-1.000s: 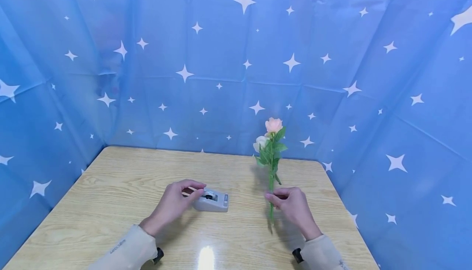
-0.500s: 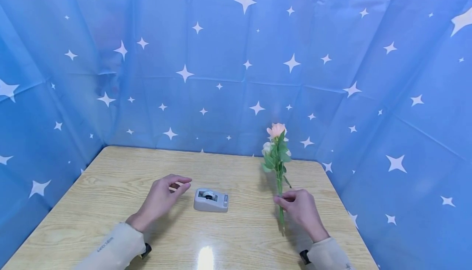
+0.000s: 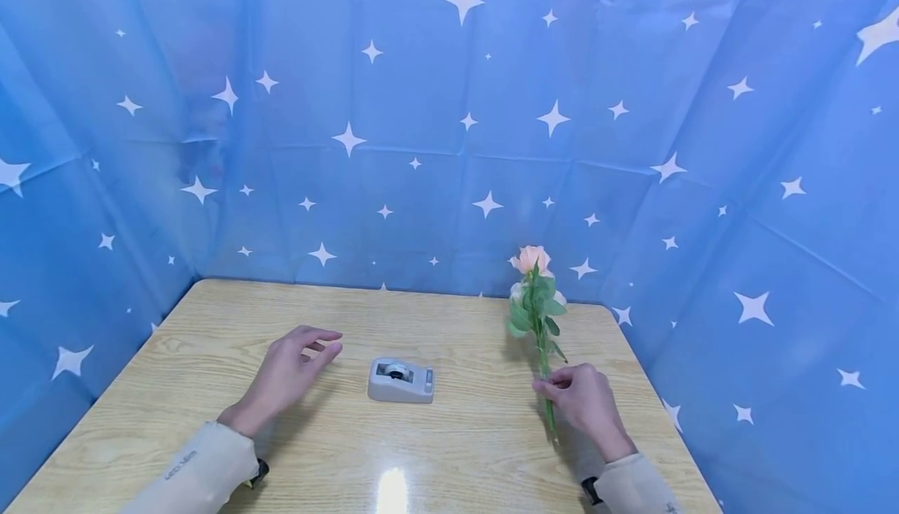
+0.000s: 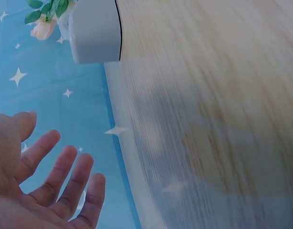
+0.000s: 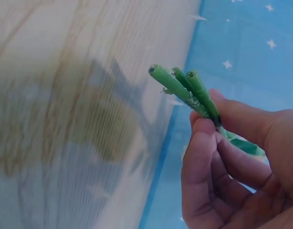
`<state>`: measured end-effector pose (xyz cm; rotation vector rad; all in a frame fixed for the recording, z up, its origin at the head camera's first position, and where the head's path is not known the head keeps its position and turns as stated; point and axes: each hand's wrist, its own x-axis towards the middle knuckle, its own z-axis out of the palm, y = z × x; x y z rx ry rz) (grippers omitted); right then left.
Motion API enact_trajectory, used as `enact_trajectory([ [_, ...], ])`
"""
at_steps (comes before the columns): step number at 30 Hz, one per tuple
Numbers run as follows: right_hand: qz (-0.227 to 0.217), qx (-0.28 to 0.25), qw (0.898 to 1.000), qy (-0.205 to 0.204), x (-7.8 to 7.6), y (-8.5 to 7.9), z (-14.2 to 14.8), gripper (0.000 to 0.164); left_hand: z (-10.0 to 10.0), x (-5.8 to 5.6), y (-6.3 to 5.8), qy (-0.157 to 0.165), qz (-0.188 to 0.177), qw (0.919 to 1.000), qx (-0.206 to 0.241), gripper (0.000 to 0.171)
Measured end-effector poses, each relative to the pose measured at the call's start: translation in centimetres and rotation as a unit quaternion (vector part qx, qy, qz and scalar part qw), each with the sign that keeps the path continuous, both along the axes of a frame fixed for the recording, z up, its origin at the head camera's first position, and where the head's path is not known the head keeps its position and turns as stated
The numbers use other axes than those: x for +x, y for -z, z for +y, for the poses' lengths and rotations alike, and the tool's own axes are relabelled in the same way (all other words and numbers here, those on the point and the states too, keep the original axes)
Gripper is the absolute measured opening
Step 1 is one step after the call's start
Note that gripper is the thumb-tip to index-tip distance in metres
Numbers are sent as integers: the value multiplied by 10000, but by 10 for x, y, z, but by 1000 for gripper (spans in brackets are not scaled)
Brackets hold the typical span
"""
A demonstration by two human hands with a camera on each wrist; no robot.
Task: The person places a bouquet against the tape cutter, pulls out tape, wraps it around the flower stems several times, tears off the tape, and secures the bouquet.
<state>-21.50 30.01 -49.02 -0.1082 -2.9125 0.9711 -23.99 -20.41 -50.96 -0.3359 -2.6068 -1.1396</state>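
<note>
Between thumb and fingers, my right hand (image 3: 581,398) pinches a small bunch of artificial roses (image 3: 537,295) by the lower stems. The blooms are pale pink and white, with green leaves, and point away toward the back of the table. In the right wrist view several cut green stem ends (image 5: 182,90) stick out past the fingertips. My left hand (image 3: 289,366) is held over the table, fingers spread and relaxed, holding nothing. A grey tape dispenser (image 3: 402,381) with a roll of tape in it sits mid-table, to the right of the left hand and apart from it.
A light wood-grain table (image 3: 449,327) carries the dispenser. Blue cloth with white stars (image 3: 421,93) hangs behind it and along both sides. Light glares off the table's front (image 3: 392,490).
My left hand has moved off the tape dispenser, leftward. My right hand has carried the roses a little to the right and slightly nearer. The dispenser stays put.
</note>
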Motion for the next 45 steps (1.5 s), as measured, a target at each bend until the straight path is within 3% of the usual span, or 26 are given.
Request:
enact_trajectory([
  [12,-40,252,9996,82,1,4,8,38,-22,0,3,34,-153,9988,-471,51],
  [19,-194,378,9991,45,0,9,12,59,-29,4,2,5,-271,9954,-921,63],
  [27,18,271,9995,-167,-8,27,26,44,-37,5,1,20,-182,9910,-1328,66],
  [32,-283,323,9991,69,-4,17,17,25,-40,5,3,53,-178,9892,-1457,69],
  [45,-419,288,9986,153,1,14,15,21,-40,5,4,71,-259,9841,-1754,79],
])
